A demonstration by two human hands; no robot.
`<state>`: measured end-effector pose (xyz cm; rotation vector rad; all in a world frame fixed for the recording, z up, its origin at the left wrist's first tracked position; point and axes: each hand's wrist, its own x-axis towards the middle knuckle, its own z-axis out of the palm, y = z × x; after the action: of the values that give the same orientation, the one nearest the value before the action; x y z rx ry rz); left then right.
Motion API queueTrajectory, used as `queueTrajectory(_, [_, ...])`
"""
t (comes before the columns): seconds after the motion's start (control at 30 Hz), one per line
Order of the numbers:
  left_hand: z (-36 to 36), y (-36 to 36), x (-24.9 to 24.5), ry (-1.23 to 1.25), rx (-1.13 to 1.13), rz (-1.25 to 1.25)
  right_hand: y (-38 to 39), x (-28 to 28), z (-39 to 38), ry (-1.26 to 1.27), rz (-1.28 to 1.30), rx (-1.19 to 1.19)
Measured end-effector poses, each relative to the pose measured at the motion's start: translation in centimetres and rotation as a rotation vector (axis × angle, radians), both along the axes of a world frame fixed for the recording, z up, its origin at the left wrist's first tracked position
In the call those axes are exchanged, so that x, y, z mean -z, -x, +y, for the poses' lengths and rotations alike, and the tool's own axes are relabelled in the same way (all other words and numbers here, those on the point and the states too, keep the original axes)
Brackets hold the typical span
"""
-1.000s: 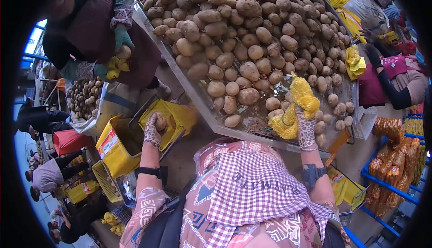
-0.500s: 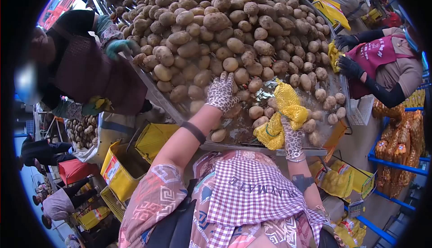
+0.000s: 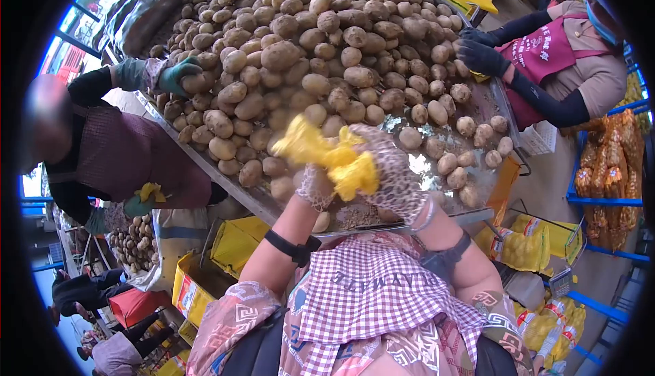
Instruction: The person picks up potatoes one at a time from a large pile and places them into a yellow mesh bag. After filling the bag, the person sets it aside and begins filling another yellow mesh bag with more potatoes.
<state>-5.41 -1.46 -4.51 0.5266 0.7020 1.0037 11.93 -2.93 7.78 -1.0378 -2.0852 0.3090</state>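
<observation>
My right hand [image 3: 394,170], in a leopard-print glove, grips a bunched yellow mesh bag [image 3: 351,161] just above the near edge of the metal table [image 3: 447,220]. Against the bag's lower left side is my left hand [image 3: 315,188], gloved alike. Its fingers are hidden behind the bag and smeared by motion, so their hold cannot be made out. The bag's loose end sticks out to the left. Beyond both hands rises a big heap of potatoes [image 3: 358,76]. Several loose potatoes [image 3: 447,164] lie to the right of my right hand.
At left, a co-worker's green-gloved hand [image 3: 181,76] touches the heap. A co-worker's dark-gloved hands [image 3: 481,52] work at the right edge. Below the table stand a yellow crate [image 3: 194,277] and filled yellow bags [image 3: 518,243]. Orange net sacks [image 3: 607,178] sit on a blue rack at right.
My left hand has come off the potatoes back toward me, to the bag. My right hand has carried the bag left and up. The left co-worker's hand now reaches farther onto the heap.
</observation>
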Motion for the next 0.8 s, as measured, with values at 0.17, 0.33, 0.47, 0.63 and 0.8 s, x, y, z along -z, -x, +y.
queueTrajectory(0.17, [-0.8,3.3,-3.2,0.097,0.192,-0.481,-3.8,6.7,0.7,0.831,0.375,0.262])
queueTrajectory(0.33, [-1.1,2.4,-6.4,0.269,0.071,-0.265,-1.6,3.9,0.2,0.605,0.454,0.046])
queueTrajectory(0.47, [0.4,0.8,0.0,-0.377,0.243,-0.854,-0.2,6.1,-0.8,0.270,0.071,-0.117])
queueTrajectory(0.63, [-1.5,2.2,-3.4,0.454,-0.092,-0.516,-1.5,4.6,-0.6,0.817,0.433,0.139])
queueTrajectory(0.8, [-2.0,0.8,-2.9,0.403,-0.215,-0.302,-0.5,10.4,-1.4,0.358,0.008,0.080])
